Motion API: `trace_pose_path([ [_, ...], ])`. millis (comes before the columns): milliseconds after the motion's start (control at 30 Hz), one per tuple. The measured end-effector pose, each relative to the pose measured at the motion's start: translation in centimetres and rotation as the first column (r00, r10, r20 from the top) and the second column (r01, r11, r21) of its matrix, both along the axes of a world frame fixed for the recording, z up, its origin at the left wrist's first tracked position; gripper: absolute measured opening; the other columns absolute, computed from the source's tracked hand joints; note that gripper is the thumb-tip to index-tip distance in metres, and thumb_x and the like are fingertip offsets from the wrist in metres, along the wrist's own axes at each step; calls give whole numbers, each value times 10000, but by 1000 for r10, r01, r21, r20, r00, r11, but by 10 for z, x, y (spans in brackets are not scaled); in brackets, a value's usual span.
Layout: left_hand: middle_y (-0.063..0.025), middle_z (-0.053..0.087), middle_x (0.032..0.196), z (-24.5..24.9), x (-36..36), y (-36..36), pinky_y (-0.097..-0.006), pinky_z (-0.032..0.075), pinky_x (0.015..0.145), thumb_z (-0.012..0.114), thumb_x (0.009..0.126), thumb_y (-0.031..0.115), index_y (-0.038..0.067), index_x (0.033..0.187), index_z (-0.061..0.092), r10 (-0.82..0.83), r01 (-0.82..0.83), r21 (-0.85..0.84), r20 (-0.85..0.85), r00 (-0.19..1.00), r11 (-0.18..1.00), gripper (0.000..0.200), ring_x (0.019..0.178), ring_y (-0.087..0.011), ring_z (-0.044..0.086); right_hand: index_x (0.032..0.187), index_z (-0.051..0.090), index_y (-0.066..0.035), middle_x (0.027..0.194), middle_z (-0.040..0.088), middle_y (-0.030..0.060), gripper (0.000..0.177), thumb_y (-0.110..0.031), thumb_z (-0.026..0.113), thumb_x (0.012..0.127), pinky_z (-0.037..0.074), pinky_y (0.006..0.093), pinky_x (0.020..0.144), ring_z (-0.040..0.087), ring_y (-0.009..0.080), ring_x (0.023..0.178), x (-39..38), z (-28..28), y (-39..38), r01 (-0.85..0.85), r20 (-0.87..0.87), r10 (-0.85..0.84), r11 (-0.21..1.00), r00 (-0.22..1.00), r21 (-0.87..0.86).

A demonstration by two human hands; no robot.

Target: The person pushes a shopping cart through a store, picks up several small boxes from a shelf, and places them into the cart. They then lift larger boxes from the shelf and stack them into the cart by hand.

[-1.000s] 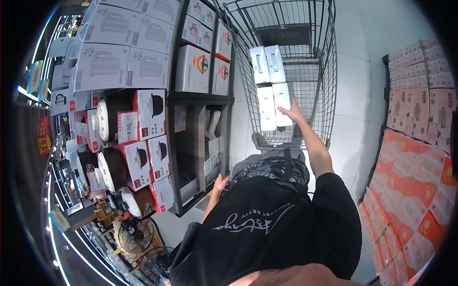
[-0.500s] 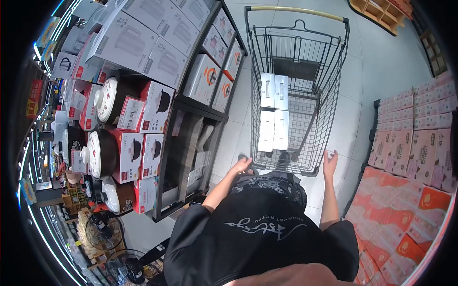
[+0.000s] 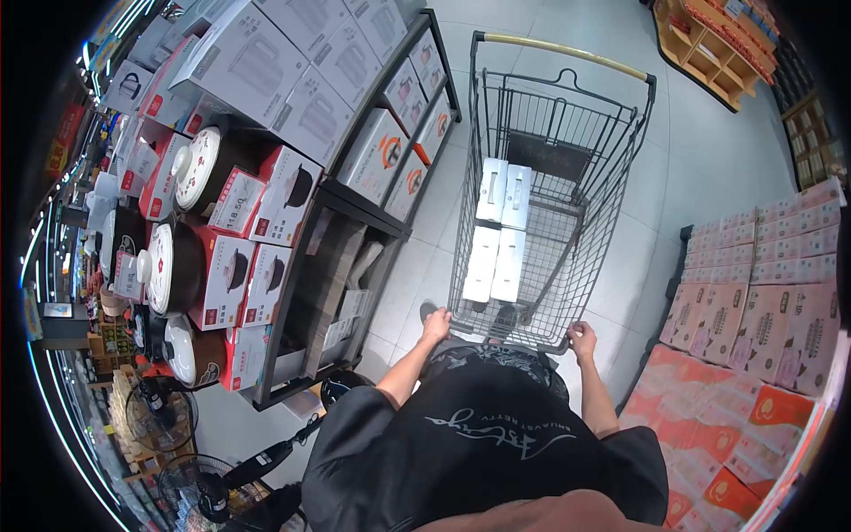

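Note:
A wire shopping cart (image 3: 612, 257) with a yellow handle at its far end stands right in front of me. My left hand (image 3: 436, 325) is curled at the near left corner of its basket. At the near right corner, my right hand (image 3: 581, 340) has its fingers bent in against the wire. Several white boxes (image 3: 508, 264) lie in two rows along the left side of the basket. The handle, at the far side, is untouched by either hand.
On my left a dark shelf (image 3: 292, 301) carries kettle boxes (image 3: 266, 66) and lidded pots (image 3: 177, 266). Standing fans (image 3: 213, 488) are at lower left. Stacked pink and red cartons (image 3: 736, 337) line the right. A wooden display stand (image 3: 714, 53) is at the far right.
Both hands, apart from the cart before, have come to the corners of its near end, and their fingers have closed in. The view has shifted slightly.

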State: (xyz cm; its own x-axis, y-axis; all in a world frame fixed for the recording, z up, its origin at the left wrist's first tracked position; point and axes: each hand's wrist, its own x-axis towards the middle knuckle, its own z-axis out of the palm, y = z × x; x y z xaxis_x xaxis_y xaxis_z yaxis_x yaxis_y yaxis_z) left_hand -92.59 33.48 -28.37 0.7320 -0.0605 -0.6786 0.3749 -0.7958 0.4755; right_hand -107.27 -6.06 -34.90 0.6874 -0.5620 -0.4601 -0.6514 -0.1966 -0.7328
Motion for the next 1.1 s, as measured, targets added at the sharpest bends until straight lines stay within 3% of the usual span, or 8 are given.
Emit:
trace_pose_path([
  [233,-211,650,790,-17,8,-2,-421,534,675,451,955,248,-4,963,548,-175,149,121,245,954,981,270,608,-304,663,938,641,-49,902,677,63,144,-33,607,799,552,286,529,656,144,724,2,-11,-2,-72,49,79,988,996,-137],
  [333,-196,657,828,3,22,-21,-433,523,703,451,950,259,6,975,557,-31,27,71,56,998,997,275,673,-318,666,942,641,-50,891,677,65,147,-40,612,798,556,296,518,656,147,717,15,-12,-15,-28,38,31,996,999,-85],
  [467,-192,658,832,-10,40,-29,-444,513,706,436,950,250,20,999,570,-45,33,119,96,994,992,271,676,-323,661,941,639,-48,888,679,73,163,-79,625,781,554,289,510,652,147,708,28,-25,-23,-70,67,81,985,994,-160],
  [667,-195,662,891,-58,47,7,-462,502,751,444,934,256,36,1005,612,28,-30,112,20,999,993,285,809,-354,655,991,611,-37,873,671,127,270,-120,654,738,536,410,729,657,286,780,31,-45,42,-81,-35,73,940,997,-330],
  [700,-200,661,902,-62,56,11,-464,500,767,453,926,249,39,1003,620,-1,-6,124,60,998,992,279,842,-362,648,1107,548,-20,995,630,170,446,-144,704,708,478,448,846,606,352,933,37,-36,52,-54,-30,47,948,998,-314],
  [800,-214,655,942,-69,93,-8,-467,495,808,475,904,222,48,1003,638,-56,35,155,133,989,987,258,928,-380,628,1211,467,-12,1160,536,203,620,-172,747,681,445,439,902,514,361,1100,66,59,64,30,77,22,794,997,-608],
  [967,-220,652,920,-78,144,-19,-479,492,803,472,900,203,59,990,638,-104,67,170,215,971,983,238,916,-391,623,1243,464,-39,1225,481,175,633,-173,733,686,343,458,1026,449,356,1165,102,83,85,-421,-15,546,628,838,-655],
  [1100,-228,652,918,-76,152,-28,-485,488,800,484,897,206,56,996,636,-93,68,134,189,978,989,235,915,-387,627,1237,486,-69,1206,527,151,591,-230,710,714,340,476,1031,490,323,1142,103,53,97,-692,-270,667,517,694,-504],
])
